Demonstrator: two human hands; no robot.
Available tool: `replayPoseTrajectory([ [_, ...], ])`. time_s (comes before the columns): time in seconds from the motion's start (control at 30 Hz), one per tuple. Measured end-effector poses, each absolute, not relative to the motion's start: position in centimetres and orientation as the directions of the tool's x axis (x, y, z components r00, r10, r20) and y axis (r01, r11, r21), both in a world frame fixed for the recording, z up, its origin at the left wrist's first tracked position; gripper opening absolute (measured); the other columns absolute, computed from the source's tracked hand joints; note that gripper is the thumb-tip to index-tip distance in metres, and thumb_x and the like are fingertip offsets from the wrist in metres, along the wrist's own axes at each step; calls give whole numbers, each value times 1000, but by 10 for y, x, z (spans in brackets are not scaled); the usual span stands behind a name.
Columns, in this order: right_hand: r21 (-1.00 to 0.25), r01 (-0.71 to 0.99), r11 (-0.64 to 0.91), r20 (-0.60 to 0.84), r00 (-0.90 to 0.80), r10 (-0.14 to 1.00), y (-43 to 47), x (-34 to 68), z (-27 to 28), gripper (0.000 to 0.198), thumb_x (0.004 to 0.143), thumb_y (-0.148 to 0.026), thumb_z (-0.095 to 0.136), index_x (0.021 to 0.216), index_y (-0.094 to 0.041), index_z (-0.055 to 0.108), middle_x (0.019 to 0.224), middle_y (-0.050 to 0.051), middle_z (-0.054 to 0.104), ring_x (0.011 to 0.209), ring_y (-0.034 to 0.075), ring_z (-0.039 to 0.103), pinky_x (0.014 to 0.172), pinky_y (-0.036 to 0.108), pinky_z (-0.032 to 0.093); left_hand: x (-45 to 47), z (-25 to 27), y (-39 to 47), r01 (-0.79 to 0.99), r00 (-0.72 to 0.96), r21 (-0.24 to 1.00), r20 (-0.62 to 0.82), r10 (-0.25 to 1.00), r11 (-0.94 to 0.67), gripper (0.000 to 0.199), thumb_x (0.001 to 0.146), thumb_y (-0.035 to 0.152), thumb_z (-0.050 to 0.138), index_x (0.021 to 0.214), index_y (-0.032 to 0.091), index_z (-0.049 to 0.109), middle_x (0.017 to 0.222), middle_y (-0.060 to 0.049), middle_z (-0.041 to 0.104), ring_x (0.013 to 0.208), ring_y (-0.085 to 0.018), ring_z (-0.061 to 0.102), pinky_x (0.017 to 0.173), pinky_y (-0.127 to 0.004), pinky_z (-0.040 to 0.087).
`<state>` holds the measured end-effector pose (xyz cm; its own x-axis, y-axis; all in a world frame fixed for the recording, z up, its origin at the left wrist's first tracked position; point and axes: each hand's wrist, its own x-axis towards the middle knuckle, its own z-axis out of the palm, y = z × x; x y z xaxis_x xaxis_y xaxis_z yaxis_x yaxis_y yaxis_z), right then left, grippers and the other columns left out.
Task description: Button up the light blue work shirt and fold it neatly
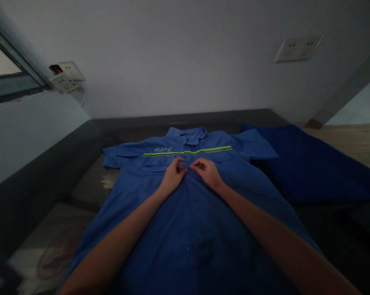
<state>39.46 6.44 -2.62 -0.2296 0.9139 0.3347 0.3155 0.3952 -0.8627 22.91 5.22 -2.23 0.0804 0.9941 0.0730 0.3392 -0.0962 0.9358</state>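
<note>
A blue short-sleeved work shirt [185, 213] lies flat, front up, on a dark table [89, 184], collar away from me. A yellow-green reflective stripe [188, 151] and white letters cross its chest. My left hand [172, 177] and my right hand [207, 172] meet at the shirt's front placket just below the stripe. The fingers of both hands pinch the fabric there, fingertips almost touching. Whether a button is between them is hidden.
A darker blue garment [308, 164] lies spread on the table to the right of the shirt. A raised dark ledge [34, 188] runs along the left and back. Wall sockets [297, 48] sit up right, and other sockets [65, 76] by the window on the left.
</note>
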Motion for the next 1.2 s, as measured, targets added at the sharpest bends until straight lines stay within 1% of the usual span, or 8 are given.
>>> replayPoseTrajectory([
  [0.23, -794, 420, 439, 374, -232, 898, 67, 401, -30, 15, 81, -13, 59, 90, -17, 70, 83, 5, 65, 76, 15, 59, 73, 28, 47, 228, -20, 47, 504, 116, 823, 235, 965, -262, 38, 79, 14, 56, 116, 19, 48, 72, 4, 55, 65, -13, 55, 64, -24, 45],
  [0.33, -760, 485, 432, 356, -245, 902, 66, 401, -31, 15, 82, -15, 59, 92, -17, 70, 93, 7, 64, 84, 17, 59, 74, 29, 49, 226, -21, 47, 660, 205, 638, 355, 912, -397, 31, 81, 14, 54, 111, 18, 53, 91, -4, 62, 88, -19, 59, 83, -34, 47],
  [0.4, -690, 561, 457, 372, -268, 889, 65, 400, -32, 19, 83, -17, 59, 98, -17, 69, 104, 10, 63, 98, 21, 57, 84, 34, 48, 225, -23, 47, 722, 271, 525, 386, 882, -451, 30, 82, 13, 53, 111, 16, 55, 109, -9, 61, 107, -23, 55, 96, -40, 43],
  [0.53, -523, 707, 476, 331, -346, 878, 63, 399, -32, 30, 87, -26, 57, 115, -18, 65, 125, 11, 58, 116, 24, 49, 100, 41, 38, 224, -29, 47, 784, 338, 449, 271, 901, -429, 36, 87, 14, 44, 123, 12, 50, 128, -15, 56, 128, -24, 45, 108, -44, 34],
  [0.67, -388, 808, 443, 223, -384, 896, 60, 399, -30, 37, 92, -32, 49, 126, -19, 59, 134, 9, 54, 122, 25, 46, 100, 42, 37, 225, -28, 46, 848, 340, 370, 171, 925, -380, 43, 90, 17, 41, 132, 13, 46, 138, -14, 50, 134, -23, 38, 112, -44, 30],
  [0.83, -195, 862, 468, 184, -437, 880, 57, 402, -26, 42, 95, -36, 41, 132, -22, 52, 142, 7, 47, 127, 26, 42, 100, 44, 35, 225, -23, 43, 900, 330, 264, 109, 938, -347, 47, 94, 20, 34, 141, 19, 39, 147, -9, 40, 138, -21, 32, 113, -44, 27],
  [1.03, -159, 882, 444, 187, -414, 891, 58, 402, -28, 43, 97, -36, 35, 135, -24, 49, 143, 5, 45, 127, 24, 41, 100, 41, 35, 226, -25, 40, 934, 315, 141, 117, 942, -330, 49, 96, 26, 31, 144, 27, 33, 152, -5, 31, 140, -20, 27, 114, -48, 23],
  [1.2, -162, 887, 432, 201, -399, 895, 60, 402, -29, 42, 97, -34, 34, 134, -26, 50, 143, 5, 45, 127, 23, 41, 100, 42, 34, 225, -28, 43, 942, 300, 118, 130, 945, -315, 49, 95, 28, 33, 145, 30, 32, 152, -4, 30, 140, -21, 27, 114, -50, 21],
])
